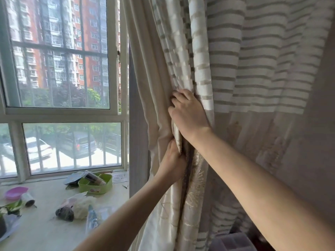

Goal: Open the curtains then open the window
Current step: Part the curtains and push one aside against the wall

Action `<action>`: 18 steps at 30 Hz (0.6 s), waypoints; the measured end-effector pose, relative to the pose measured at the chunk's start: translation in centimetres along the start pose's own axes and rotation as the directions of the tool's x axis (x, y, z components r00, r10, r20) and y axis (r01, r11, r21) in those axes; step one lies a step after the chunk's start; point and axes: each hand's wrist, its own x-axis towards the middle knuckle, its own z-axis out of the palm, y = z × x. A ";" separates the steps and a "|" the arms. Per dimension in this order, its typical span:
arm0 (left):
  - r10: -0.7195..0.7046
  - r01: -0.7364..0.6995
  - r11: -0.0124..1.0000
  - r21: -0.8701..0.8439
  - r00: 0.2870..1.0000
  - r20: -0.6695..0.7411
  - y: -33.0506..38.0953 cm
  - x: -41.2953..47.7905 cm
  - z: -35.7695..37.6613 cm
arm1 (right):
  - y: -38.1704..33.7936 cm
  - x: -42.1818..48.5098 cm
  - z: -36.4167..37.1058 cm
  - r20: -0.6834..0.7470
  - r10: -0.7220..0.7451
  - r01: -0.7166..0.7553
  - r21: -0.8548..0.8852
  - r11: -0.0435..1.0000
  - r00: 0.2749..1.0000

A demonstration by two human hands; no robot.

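Note:
The striped beige curtain [226,57] hangs bunched toward the right of the view, with a plain cream lining [145,87] at its left edge. My right hand [188,113] grips the gathered folds at mid height. Just below it, my left hand [172,160] clutches the same bundle of fabric. To the left the white-framed window [114,69] is uncovered; its upper sash looks swung slightly ajar, with metal bars, red apartment blocks and parked cars beyond the glass.
A wide pale sill [45,223] runs below the window. On it lie a green compartment box [96,183], a pink bowl [15,192], a small cylinder [28,199], plastic bags and papers. A purple plastic box [233,241] sits at bottom right.

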 end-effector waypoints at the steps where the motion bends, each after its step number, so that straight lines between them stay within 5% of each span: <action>1: 0.000 0.000 1.000 -0.001 1.000 -0.003 0.1 0.2 0.4 | 0.4 -0.1 0.2 -0.002 0.000 0.000 -0.001 1.000 1.000; 18: 0.026 -0.029 0.999 0.034 0.994 0.106 1.8 2.7 8.2 | 6.8 -3.7 3.8 0.072 0.066 -0.063 -0.046 0.997 0.995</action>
